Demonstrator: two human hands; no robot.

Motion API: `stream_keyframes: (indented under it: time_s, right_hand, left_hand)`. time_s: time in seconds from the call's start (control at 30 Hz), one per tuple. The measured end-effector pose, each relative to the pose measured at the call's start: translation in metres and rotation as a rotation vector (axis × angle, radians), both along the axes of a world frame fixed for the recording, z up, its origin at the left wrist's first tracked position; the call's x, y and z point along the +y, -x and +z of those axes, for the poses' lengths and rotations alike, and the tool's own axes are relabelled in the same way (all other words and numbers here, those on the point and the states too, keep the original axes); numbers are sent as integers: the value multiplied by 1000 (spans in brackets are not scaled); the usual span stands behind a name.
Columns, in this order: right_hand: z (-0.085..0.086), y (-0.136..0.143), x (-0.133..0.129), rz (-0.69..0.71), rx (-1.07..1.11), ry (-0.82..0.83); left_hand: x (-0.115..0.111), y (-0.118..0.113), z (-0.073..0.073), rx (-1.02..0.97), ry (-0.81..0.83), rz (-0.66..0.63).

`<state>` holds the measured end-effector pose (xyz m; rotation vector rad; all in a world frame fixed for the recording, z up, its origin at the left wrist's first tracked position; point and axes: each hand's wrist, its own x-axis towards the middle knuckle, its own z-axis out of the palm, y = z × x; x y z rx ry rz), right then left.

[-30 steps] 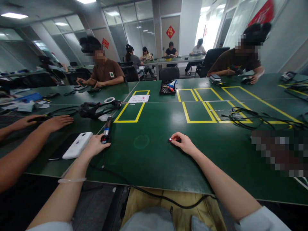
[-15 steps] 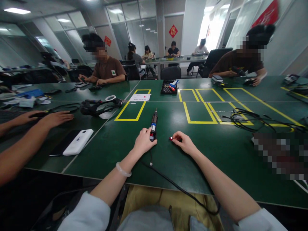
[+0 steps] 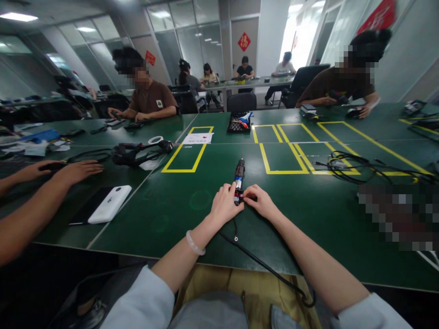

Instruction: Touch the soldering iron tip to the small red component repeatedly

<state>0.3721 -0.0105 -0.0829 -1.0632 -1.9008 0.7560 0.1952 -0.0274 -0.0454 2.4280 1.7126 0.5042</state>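
Electric screwdriver point(image 3: 239, 172) brought rightward to the right hand point(image 3: 259, 199)

Left hand point(image 3: 224, 201) is clamped around its rear end, wrist angled inward, the tip pointing away across the bench point(image 3: 291, 233). Bent right fingers meet that end; whether they grip anything, I cannot tell. A red diamond point(image 3: 244, 41) reads 福, a white shirt point(image 3: 283, 69) "PARIS"; print on the white card point(image 3: 197, 139) is illegible.

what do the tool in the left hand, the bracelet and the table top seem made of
Tool: dark parts perhaps plastic; bright silver band looks like polished metal. Bracelet: pale, smooth, slightly glossy, possibly stone, glass or plastic. Table top: green, maybe laminate or rubber matting, with soft reflections.
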Motion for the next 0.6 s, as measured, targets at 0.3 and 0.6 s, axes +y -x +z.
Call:
stream_keyframes:
  time_s: [0.3,0.6]
  right_hand:
    - [9,-5,-5,-43,30,47]
    - [7,-5,-5,-6,61,116]
  left_hand:
    - [6,-14,2,63,-30,63]
    - [6,14,6,189,-53,57]
